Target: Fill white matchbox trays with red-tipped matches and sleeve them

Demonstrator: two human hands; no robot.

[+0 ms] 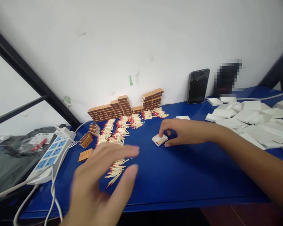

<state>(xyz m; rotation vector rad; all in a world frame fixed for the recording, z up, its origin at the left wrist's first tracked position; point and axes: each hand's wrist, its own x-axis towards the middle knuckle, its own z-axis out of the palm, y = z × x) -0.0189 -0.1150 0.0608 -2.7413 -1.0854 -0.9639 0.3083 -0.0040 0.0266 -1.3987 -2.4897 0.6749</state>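
Note:
My right hand (184,131) rests on the blue table (179,175), its thumb and fingers pinched on a small white matchbox tray (159,139) holding a few matches. My left hand (101,185) hovers blurred near the front edge, fingers spread, nothing in it, above a loose bunch of red-tipped matches (115,171). Rows of matches (122,127) lie spread across the table's middle back.
Stacked brown matchbox sleeves (122,106) line the wall; a few more (86,147) lie at left. A heap of white trays (252,121) fills the right. A phone (198,86) leans on the wall. A power strip (50,157) with cables sits at the left edge.

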